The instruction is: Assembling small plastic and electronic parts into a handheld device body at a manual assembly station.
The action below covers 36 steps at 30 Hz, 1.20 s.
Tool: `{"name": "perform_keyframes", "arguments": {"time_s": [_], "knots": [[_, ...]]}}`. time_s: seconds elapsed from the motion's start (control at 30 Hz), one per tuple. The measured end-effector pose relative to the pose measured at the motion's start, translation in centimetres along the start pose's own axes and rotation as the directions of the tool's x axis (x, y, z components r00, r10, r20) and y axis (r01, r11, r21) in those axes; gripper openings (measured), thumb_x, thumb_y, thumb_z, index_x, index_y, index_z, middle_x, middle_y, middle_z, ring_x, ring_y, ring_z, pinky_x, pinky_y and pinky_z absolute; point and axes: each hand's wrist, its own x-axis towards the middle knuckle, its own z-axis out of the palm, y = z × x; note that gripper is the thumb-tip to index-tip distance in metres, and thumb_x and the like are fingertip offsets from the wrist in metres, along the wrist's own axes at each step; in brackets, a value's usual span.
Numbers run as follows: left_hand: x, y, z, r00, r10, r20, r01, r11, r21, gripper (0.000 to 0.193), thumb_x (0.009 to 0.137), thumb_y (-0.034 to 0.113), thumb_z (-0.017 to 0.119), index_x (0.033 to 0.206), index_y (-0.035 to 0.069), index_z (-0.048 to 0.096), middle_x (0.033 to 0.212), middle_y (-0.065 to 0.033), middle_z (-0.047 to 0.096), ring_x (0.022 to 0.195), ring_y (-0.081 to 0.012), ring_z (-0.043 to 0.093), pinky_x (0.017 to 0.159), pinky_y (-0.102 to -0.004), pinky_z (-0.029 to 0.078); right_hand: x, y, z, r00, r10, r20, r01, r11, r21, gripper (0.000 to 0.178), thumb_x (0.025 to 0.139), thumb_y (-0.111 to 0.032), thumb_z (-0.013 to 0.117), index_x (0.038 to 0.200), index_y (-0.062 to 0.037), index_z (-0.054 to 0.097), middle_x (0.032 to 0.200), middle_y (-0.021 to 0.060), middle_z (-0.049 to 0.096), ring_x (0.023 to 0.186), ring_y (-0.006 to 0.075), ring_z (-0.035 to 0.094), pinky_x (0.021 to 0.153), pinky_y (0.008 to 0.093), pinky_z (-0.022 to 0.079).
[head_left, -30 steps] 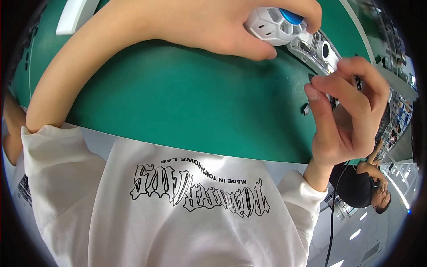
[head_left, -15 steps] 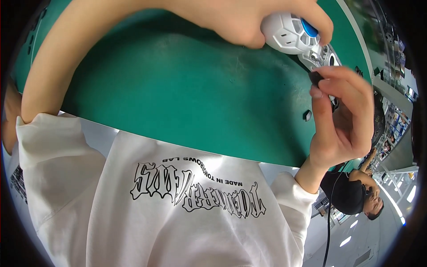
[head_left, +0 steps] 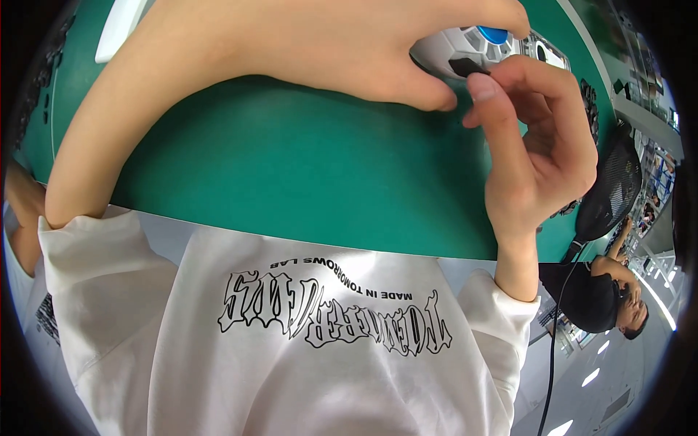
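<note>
My left hand (head_left: 363, 54) reaches across the far side of the table and grips a white plastic shell (head_left: 436, 51) with a honeycomb pattern and a blue oval patch (head_left: 493, 34). Thumb and fingers lie around the shell, hiding much of it. Between the thumb and index finger of my right hand (head_left: 534, 131) is a small flat black angular piece (head_left: 465, 67). It is held up against the honeycomb face; whether it touches cannot be seen. A silvery-white part (head_left: 547, 51) shows just beyond the right fingers.
The green tabletop (head_left: 291, 167) spreads in front of me. Small black pieces (head_left: 589, 109) lie by its right edge, near a black mesh object (head_left: 614, 185) with a cable. A white object (head_left: 116, 29) is at the far left. A person in black (head_left: 585, 294) sits at the right.
My right hand has moved left and away from me, bringing the black piece to the shell. The left thumb has spread off the shell's side. The view has shifted slightly.
</note>
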Motion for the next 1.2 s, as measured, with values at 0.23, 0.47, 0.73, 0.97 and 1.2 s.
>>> {"name": "perform_keyframes", "arguments": {"time_s": [0.23,0.47,0.73,0.97,1.2], "knots": [[0.0,1.4,-0.3,0.863,-0.491,0.12,0.5,0.797,-0.339,0.05,0.073,0.022,0.085,0.117,0.004,0.069,0.096,-0.0057,0.072,0.086,-0.0164,0.068,0.071,-0.0332,0.054,1.3,-0.7,0.1,0.991,0.115,0.072,-0.12,0.991,0.056,0.01,0.092,0.007,0.07,0.101,0.0056,0.067,0.085,0.0045,0.068,0.07,0.0091,0.063,0.06,0.0196,0.046],[1.5,-2.1,-0.3,0.997,0.046,-0.055,-0.058,0.965,-0.257,0.049,0.075,0.012,0.081,0.119,0.0,0.067,0.105,-0.0154,0.069,0.086,-0.0277,0.068,0.073,-0.0366,0.053,2.1,-0.4,-0.4,0.964,0.238,0.12,-0.241,0.97,0.015,0.017,0.087,0.003,0.074,0.099,0.0016,0.062,0.081,0.0038,0.065,0.068,0.0068,0.061,0.059,0.0196,0.045],[2.0,-2.2,-2.1,0.998,0.059,-0.011,-0.061,0.98,-0.187,0.046,0.067,0.005,0.081,0.111,-0.002,0.071,0.113,-0.0194,0.067,0.097,-0.0311,0.067,0.084,-0.0364,0.051,3.2,-1.3,-3.5,0.947,0.263,0.183,-0.263,0.964,-0.024,0.026,0.085,-0.006,0.077,0.103,-0.003,0.059,0.078,0.0054,0.064,0.068,0.0091,0.062,0.059,0.0231,0.047],[2.7,-1.5,-3.3,0.994,-0.03,-0.1,0.034,0.999,0.037,0.043,0.065,-0.002,0.064,0.107,0.001,0.065,0.12,-0.0184,0.06,0.111,-0.0323,0.061,0.098,-0.0381,0.045,-1.4,4.3,-12.2,0.976,0.211,-0.049,-0.21,0.874,-0.438,0.015,0.089,-0.005,0.074,0.104,-0.0041,0.074,0.083,-0.0027,0.064,0.074,0.0043,0.054,0.062,0.0211,0.039],[2.2,0.6,-2.2,0.949,-0.288,-0.128,0.29,0.957,-0.002,0.039,0.061,-0.005,0.051,0.099,0.003,0.054,0.121,-0.0154,0.052,0.112,-0.0323,0.055,0.101,-0.0345,0.04,-0.6,4.2,-11.2,0.967,0.209,0.148,-0.077,0.788,-0.611,0.02,0.082,-0.002,0.074,0.102,-0.0023,0.073,0.084,0.003,0.064,0.07,0.0113,0.052,0.064,0.0261,0.042]]}}
